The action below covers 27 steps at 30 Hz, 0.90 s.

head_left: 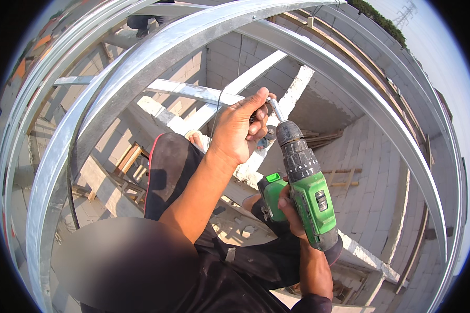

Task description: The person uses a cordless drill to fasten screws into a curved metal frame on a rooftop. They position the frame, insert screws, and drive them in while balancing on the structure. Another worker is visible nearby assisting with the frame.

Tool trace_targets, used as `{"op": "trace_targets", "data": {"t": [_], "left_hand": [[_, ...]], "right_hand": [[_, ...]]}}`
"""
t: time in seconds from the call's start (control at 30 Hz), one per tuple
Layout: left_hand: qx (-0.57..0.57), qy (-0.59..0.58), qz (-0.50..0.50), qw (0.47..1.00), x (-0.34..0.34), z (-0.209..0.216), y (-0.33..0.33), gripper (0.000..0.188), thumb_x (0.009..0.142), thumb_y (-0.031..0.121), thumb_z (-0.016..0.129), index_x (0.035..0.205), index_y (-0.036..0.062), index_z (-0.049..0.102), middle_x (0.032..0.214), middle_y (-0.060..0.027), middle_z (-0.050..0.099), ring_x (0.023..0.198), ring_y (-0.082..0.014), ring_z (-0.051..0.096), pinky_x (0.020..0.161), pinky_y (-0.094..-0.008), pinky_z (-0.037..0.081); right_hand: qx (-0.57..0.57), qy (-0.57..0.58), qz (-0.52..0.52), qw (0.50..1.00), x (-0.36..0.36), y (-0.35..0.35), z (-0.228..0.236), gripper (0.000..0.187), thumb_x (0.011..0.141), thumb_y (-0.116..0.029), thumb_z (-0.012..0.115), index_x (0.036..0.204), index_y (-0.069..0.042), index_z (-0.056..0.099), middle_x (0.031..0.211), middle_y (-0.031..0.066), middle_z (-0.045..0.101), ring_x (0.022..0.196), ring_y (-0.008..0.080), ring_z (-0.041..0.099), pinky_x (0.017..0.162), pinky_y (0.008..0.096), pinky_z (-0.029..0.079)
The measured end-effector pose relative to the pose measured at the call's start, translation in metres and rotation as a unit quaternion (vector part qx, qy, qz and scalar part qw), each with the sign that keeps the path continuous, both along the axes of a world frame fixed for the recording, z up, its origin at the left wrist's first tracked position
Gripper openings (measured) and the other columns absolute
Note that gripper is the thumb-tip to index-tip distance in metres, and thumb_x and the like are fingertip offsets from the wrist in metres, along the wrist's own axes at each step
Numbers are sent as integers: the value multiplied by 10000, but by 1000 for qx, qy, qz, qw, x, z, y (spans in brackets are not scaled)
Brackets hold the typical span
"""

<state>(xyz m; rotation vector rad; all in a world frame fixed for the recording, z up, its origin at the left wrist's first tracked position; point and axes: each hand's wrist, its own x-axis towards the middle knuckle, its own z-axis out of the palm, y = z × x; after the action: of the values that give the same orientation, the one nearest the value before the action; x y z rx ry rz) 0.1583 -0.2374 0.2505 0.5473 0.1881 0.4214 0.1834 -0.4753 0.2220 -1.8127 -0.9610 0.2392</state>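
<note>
My right hand [293, 214] is wrapped round the grip of a green and black cordless drill [314, 203], whose nose points up and away from me. A silver nut-driver bit [275, 108] sticks out of its black chuck. My left hand [234, 130] is closed just left of the bit, thumb and fingertips brought together close to its tip. Something small and dark shows between those fingers, too covered to name. Behind both hands, shiny metal roof channels [245, 78] cross above a white-topped wall. Part of the drill's grip is hidden by its body.
Long curved-looking galvanised beams [193, 39] run over and around me on both sides. A dark cable [71, 177] hangs at the left. Far below lie block walls [371, 151] and wooden planks [109, 182]. Someone's dark clothing [140, 22] shows at the top left.
</note>
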Motion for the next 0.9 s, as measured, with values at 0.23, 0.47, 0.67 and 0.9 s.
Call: {"op": "trace_targets", "data": {"t": [0.23,0.47,0.67,0.9], "left_hand": [[92,22,5,995,-6,7,8,337,980,331,734,1070,8,701,646,75,487,478,-6,361,465,-198,257],[167,33,-27,985,-13,19,32,343,1016,315,683,1114,-14,702,640,82,474,477,-3,363,461,-184,275],[222,61,92,969,-5,2,44,638,1053,572,519,1222,-15,703,612,82,442,485,-20,361,457,-213,247],[46,128,164,977,-51,-97,1,755,1053,665,369,1236,-6,660,817,-8,664,599,-57,512,500,-194,397]], "right_hand": [[-12,-85,-8,996,-8,9,-21,240,805,-177,810,1002,-95,699,883,51,707,800,278,680,746,414,503],[-23,-90,-40,995,-25,41,-35,214,847,-163,766,1015,-66,675,854,67,688,787,288,669,763,414,525],[153,-109,-57,981,-8,109,-42,444,792,-83,793,1180,38,612,924,153,687,764,291,682,673,368,531],[16,-364,-130,922,45,164,-41,486,771,-25,764,1232,-17,610,971,156,676,885,333,686,768,397,539]]}}
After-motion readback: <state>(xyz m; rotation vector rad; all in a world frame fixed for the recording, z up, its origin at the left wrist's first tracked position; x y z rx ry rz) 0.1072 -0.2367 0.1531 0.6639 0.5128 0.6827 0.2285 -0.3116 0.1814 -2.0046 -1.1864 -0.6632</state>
